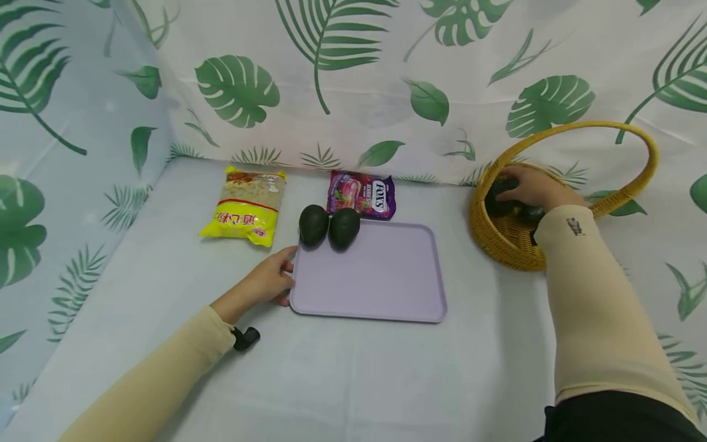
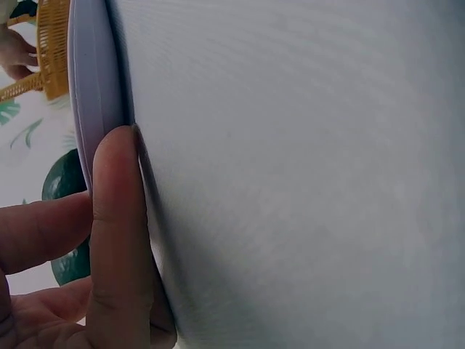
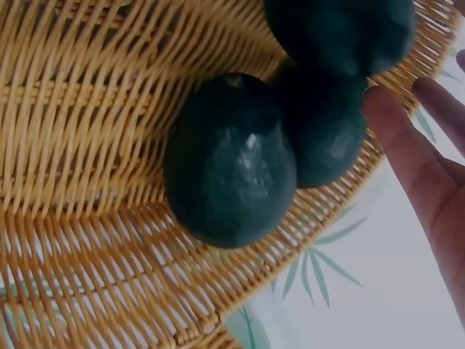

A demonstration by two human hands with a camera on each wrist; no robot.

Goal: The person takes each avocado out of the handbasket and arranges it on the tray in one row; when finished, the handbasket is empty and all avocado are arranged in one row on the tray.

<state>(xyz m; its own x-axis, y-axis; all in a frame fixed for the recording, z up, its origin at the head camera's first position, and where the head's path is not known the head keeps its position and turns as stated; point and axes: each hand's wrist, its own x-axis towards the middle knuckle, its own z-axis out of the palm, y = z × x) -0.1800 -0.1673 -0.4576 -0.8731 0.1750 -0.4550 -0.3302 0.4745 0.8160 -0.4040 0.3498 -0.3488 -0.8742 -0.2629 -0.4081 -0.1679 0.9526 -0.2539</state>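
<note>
At the left edge of a pale purple tray [image 1: 370, 276], my left hand [image 1: 273, 276] grips the rim. Two dark green avocados [image 1: 313, 225] [image 1: 344, 229] lie side by side at the tray's back left corner. My right hand [image 1: 533, 186] reaches under the handle into a yellow wicker basket [image 1: 510, 252]. Several avocados lie there; in the right wrist view one avocado [image 3: 236, 163] sits against the woven side, with another avocado [image 3: 323, 123] beside it. The right fingers [image 3: 407, 145] stretch toward the uppermost avocado [image 3: 341, 33], one fingertip right at its edge.
A yellow bag of dry food [image 1: 248, 205] lies behind my left hand. Behind the tray is a purple Fox's berries candy bag [image 1: 361, 195]. The basket's tall arched handle [image 1: 643, 138] rises around my right forearm. A leaf-printed cloth [image 1: 364, 92] hangs along the back.
</note>
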